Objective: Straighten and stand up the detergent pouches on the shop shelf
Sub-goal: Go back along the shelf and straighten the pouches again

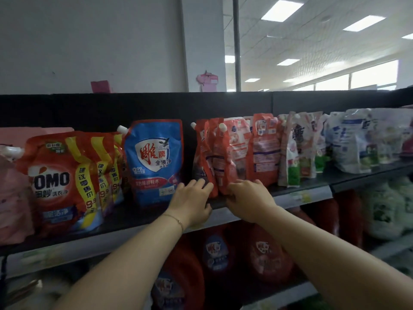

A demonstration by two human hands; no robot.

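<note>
Both hands are up at the black shop shelf (143, 217), working on the bunch of red plastic detergent pouches (214, 153) that stands at its front edge, about midway along. The left grip (192, 198) lies with fingers fairly straight against the foot of the leftmost red pouch with the white cap (201, 153), which leans and shows its narrow side. The right grip (244, 198) has its fingers curled round the bottom corner of the crumpled red pouch turned back-outward (237, 148), clamped on it.

To my eye the step is squaring up this bunch. It would go best with the left fingers as a stop at the base while the right turns its pouch front-out and spreads the bottom flat on the shelf. Soft pouches slump if only the top is pushed. A tug too far forward could tip one over the front edge.

Counting along:
- Four red pouches in this bunch, though they overlap and I may miss one.
- One blue pouch with a shield label (154, 157), upright, just to the left.
- Three orange-red OMO pouches (60, 182), one behind another, towards the left end.
- At least one pink pouch (11, 193) at the left end.
- The white-and-green pouches (292, 157) and white-and-blue pouches (353, 144) towards the right end are too blurred to count.
</note>
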